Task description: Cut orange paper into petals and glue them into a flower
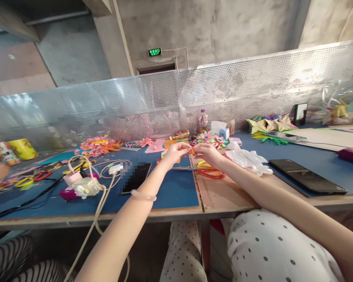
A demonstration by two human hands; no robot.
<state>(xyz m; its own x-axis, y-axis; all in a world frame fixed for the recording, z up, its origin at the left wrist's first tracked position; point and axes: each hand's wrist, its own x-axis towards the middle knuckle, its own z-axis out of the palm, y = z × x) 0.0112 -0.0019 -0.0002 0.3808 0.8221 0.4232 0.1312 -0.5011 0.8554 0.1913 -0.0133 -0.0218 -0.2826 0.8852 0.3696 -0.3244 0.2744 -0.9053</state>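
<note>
Both hands working above the tabletop point(170, 192): left hand point(176, 152) and right hand point(206, 152) are each pinching one small orange paper piece point(192, 150) between them, fingers closed on it. One pair of orange-handled scissors point(204, 170) is lying just beneath. Two dark phones point(307, 177) are resting flat, one on each side. One bangle point(143, 196) is sitting on the left wrist.

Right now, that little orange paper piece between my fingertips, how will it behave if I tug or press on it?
The orange paper piece looks thin and tiny, so probably very light and floppy. It is pinched between the left hand and right hand, so a hard tug would likely tear or crease it. Dropped, it might get lost among the paper scraps.
</note>
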